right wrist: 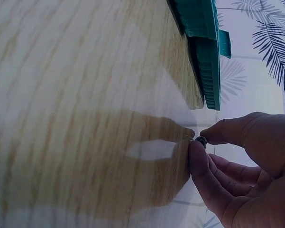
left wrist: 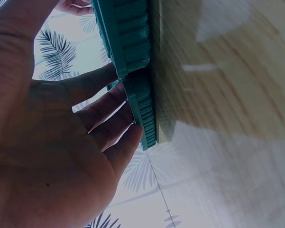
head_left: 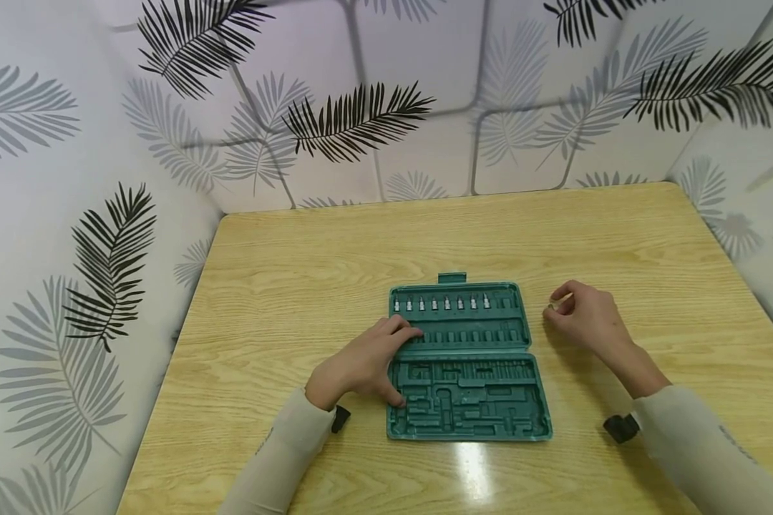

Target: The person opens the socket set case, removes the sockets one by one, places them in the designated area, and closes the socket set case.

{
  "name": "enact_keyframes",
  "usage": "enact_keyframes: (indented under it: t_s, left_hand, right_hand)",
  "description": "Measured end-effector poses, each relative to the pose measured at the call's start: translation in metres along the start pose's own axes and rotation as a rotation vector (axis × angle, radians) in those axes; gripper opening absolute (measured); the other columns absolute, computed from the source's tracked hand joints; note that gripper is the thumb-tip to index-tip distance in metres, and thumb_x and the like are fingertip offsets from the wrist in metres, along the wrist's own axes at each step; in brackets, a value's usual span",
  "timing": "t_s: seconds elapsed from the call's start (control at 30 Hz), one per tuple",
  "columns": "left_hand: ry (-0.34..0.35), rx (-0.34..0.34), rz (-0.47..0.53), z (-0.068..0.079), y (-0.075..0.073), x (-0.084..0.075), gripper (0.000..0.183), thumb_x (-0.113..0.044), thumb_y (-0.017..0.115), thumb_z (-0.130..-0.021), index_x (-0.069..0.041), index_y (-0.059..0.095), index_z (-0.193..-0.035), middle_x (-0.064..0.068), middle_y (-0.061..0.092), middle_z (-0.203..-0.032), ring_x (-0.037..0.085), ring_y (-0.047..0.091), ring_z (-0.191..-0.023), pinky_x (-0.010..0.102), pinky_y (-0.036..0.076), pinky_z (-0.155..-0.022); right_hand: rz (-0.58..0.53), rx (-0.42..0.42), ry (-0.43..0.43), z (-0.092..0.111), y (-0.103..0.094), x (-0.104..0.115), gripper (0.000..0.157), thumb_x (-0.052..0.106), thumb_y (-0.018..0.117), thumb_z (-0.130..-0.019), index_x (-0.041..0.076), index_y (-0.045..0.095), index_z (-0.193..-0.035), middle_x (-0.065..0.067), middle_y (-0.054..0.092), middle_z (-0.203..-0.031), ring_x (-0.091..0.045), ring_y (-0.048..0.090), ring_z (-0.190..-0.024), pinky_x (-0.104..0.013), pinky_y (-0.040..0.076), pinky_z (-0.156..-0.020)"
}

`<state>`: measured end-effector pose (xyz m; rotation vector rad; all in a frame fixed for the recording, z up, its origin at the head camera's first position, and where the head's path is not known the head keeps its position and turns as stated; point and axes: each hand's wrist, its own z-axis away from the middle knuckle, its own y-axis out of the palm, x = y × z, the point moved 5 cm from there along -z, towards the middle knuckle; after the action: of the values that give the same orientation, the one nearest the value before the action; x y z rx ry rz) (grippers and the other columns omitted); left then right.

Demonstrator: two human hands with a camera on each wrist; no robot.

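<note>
A green tool case lies unfolded on the table, its two molded halves facing up. Several silver bit sockets stand in a row along the upper half. My left hand rests on the case's left edge, the thumb over the lower half and the fingers over the upper half. In the left wrist view its fingertips touch the case rim. To the right of the case, my right hand pinches a small metal socket between thumb and index finger, close to the tabletop.
The case sits on a light wood-grain table, with a latch tab at its far side. Shaped recesses fill the lower half. A leaf-patterned wall covering rises behind the table and along its sides.
</note>
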<state>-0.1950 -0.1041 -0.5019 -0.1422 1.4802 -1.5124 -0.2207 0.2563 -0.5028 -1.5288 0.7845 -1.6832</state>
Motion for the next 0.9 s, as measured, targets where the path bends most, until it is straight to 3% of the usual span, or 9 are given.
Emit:
enact_keyframes:
  t_s: [0.13,0.33,0.4,0.47,0.53,0.57,0.83,0.9]
  left_hand:
    - [0.004,-0.002,0.005,-0.003,0.005,0.007,0.107,-0.039,0.103,-0.075,-0.011,0.048,-0.162,0.009,0.050,-0.152,0.027,0.050,-0.136,0.046,0.051,-0.117]
    - [0.015,-0.029,-0.007,-0.016,0.029,0.039,0.116,-0.052,0.104,-0.069,-0.021,0.045,-0.165,0.001,0.048,-0.154,0.021,0.048,-0.136,0.044,0.051,-0.118]
    - [0.018,-0.028,-0.007,-0.017,0.030,0.040,0.116,-0.053,0.104,-0.069,-0.022,0.045,-0.165,0.001,0.048,-0.154,0.020,0.048,-0.136,0.044,0.051,-0.117]
    - [0.006,-0.014,0.006,-0.012,0.018,0.026,0.112,-0.048,0.103,-0.072,-0.018,0.047,-0.164,0.004,0.049,-0.153,0.023,0.049,-0.136,0.045,0.051,-0.118]
    - [0.026,-0.022,-0.014,-0.012,0.020,0.028,0.112,-0.049,0.102,-0.073,-0.017,0.046,-0.164,0.005,0.049,-0.153,0.023,0.049,-0.136,0.043,0.051,-0.118]
    - [0.027,-0.019,-0.039,-0.008,0.016,0.021,0.112,-0.047,0.102,-0.073,-0.014,0.046,-0.165,0.007,0.049,-0.154,0.024,0.049,-0.137,0.042,0.050,-0.118]
    - [0.030,-0.042,-0.013,-0.016,0.029,0.039,0.117,-0.055,0.103,-0.069,-0.022,0.045,-0.165,0.002,0.047,-0.155,0.021,0.048,-0.137,0.044,0.050,-0.118]
    - [0.031,-0.041,-0.004,-0.015,0.027,0.038,0.117,-0.054,0.103,-0.069,-0.022,0.045,-0.165,0.001,0.047,-0.155,0.021,0.048,-0.137,0.044,0.050,-0.118]
  right_hand:
    - [0.000,-0.005,0.007,-0.001,0.000,-0.001,0.033,0.018,0.077,-0.099,-0.007,0.068,-0.118,-0.024,0.079,-0.096,-0.030,0.073,-0.081,-0.030,0.050,-0.065]
    - [-0.001,-0.005,0.017,0.000,0.000,-0.001,0.035,0.021,0.072,-0.102,-0.007,0.067,-0.121,-0.026,0.079,-0.099,-0.029,0.072,-0.080,-0.030,0.050,-0.063]
    - [-0.004,-0.008,0.021,0.001,-0.001,-0.001,0.036,0.024,0.068,-0.104,-0.007,0.066,-0.122,-0.025,0.079,-0.099,-0.027,0.071,-0.078,-0.030,0.050,-0.062]
    - [-0.007,-0.010,0.020,0.002,-0.003,0.000,0.038,0.026,0.064,-0.106,-0.008,0.065,-0.124,-0.025,0.079,-0.098,-0.024,0.070,-0.074,-0.031,0.050,-0.060]
    - [-0.013,-0.013,0.018,0.002,-0.004,0.001,0.039,0.027,0.062,-0.108,-0.008,0.065,-0.125,-0.024,0.079,-0.097,-0.021,0.070,-0.071,-0.031,0.051,-0.059]
    - [-0.018,-0.012,0.019,0.003,-0.004,0.001,0.039,0.027,0.061,-0.109,-0.008,0.065,-0.125,-0.024,0.079,-0.096,-0.020,0.069,-0.070,-0.031,0.051,-0.059]
    - [-0.022,-0.019,0.026,0.001,-0.010,0.002,0.040,0.028,0.054,-0.112,-0.008,0.065,-0.126,-0.029,0.077,-0.105,-0.024,0.070,-0.072,-0.033,0.052,-0.058]
    - [-0.020,-0.024,0.022,0.000,-0.012,0.002,0.040,0.027,0.053,-0.112,-0.009,0.065,-0.125,-0.030,0.077,-0.107,-0.024,0.070,-0.073,-0.032,0.052,-0.058]
